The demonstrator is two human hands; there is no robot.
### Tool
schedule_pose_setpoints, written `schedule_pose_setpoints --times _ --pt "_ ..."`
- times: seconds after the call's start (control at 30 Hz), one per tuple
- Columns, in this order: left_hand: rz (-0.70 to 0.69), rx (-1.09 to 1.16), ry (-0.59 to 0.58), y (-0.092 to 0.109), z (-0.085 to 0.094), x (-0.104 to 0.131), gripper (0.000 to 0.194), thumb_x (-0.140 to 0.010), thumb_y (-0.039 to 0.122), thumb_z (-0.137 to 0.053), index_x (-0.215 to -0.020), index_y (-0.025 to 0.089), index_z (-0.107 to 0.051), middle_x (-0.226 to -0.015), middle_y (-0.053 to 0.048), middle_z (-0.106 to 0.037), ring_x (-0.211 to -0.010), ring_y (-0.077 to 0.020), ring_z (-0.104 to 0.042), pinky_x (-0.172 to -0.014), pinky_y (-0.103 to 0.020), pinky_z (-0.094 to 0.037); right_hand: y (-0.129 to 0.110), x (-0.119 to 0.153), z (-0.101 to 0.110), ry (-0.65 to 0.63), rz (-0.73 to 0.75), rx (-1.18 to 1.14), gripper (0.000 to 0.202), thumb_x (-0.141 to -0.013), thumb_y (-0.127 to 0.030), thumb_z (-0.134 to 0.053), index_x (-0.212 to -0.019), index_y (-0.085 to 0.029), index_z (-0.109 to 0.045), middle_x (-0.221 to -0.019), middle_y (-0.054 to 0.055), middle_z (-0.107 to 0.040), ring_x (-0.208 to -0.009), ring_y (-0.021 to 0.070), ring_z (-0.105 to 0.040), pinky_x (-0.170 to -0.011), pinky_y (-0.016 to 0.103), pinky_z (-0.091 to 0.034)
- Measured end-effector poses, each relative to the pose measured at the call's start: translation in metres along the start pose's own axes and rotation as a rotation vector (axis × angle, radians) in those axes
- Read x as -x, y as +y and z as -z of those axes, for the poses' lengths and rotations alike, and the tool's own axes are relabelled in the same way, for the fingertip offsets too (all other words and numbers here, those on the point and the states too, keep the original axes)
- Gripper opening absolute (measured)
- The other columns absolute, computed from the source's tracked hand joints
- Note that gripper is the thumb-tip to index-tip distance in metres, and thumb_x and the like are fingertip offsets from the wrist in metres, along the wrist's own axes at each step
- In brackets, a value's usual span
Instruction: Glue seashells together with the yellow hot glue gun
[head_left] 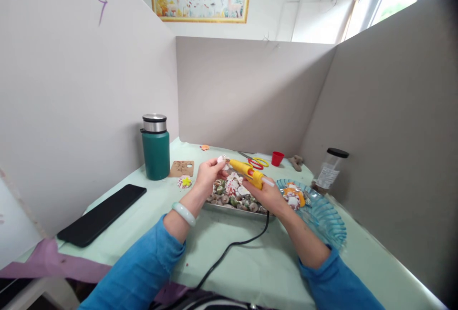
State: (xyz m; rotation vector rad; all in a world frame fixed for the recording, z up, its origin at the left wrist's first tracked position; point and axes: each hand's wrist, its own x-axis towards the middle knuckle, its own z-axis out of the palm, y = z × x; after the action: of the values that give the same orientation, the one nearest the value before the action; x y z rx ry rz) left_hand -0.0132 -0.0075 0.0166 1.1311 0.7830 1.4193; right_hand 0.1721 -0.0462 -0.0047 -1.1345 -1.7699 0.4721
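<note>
On the green worktop [279, 264], a shell ornament [184, 182] at left seemed finished; unused-looking shells [225, 199] filled a tray [234, 211]. Left hand [208, 176] pinched a white shell [221, 159], right hand [266, 196] a glue gun [246, 170].

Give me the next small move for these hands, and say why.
Probably squeeze a little glue onto the white piece: the left hand pinches it, while the right hand holds the glue gun pointed towards it, close by.
</note>
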Motion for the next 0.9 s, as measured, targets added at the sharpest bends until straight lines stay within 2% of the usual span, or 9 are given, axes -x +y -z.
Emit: schedule_pose_setpoints --times 0.37,0.57,0.7,0.9 --pt "-0.037 0.028 0.069 0.0046 -0.0018 0.0017 0.029 -0.064 0.03 -0.074 -0.082 0.01 -0.062 -0.053 0.002 -0.057 -0.047 -0.0088 -0.053 -0.049 -0.02 -0.045 -0.0029 0.0011 0.0011 -0.025 0.017 0.012 0.032 -0.079 -0.047 -0.056 -0.081 -0.016 -0.062 -0.065 0.0 -0.054 -0.058 0.0125 -0.046 -0.053 0.024 -0.037" --pt "-0.02 0.058 0.098 0.0019 -0.0004 -0.0009 0.033 -0.061 0.032 -0.076 -0.081 0.011 -0.06 -0.055 0.003 -0.056 -0.047 -0.0085 -0.053 -0.05 -0.021 -0.046 -0.0032 0.0011 0.0007 0.018 -0.03 0.007 0.033 -0.078 -0.048 -0.056 -0.079 -0.015 -0.062 -0.062 0.001 -0.053 -0.055 0.0133 -0.046 -0.049 0.025 -0.037" --pt "-0.03 0.084 0.087 -0.0001 0.0009 -0.0026 0.037 -0.058 0.035 -0.079 -0.08 0.012 -0.059 -0.059 0.004 -0.056 -0.047 -0.0066 -0.052 -0.048 -0.019 -0.044 -0.0033 0.0011 0.0007 -0.005 -0.012 0.008 0.033 -0.078 -0.048 -0.056 -0.083 -0.015 -0.063 -0.065 0.001 -0.055 -0.058 0.0137 -0.047 -0.051 0.025 -0.039" --pt "-0.047 0.054 0.095 -0.0025 0.0022 -0.0037 0.035 -0.06 0.036 -0.078 -0.077 0.012 -0.059 -0.053 0.005 -0.053 -0.045 -0.006 -0.048 -0.046 -0.018 -0.04 -0.0028 0.0014 0.0009 -0.021 0.006 -0.001 0.033 -0.078 -0.048 -0.056 -0.08 -0.016 -0.062 -0.064 0.0 -0.054 -0.058 0.0131 -0.047 -0.053 0.025 -0.038"
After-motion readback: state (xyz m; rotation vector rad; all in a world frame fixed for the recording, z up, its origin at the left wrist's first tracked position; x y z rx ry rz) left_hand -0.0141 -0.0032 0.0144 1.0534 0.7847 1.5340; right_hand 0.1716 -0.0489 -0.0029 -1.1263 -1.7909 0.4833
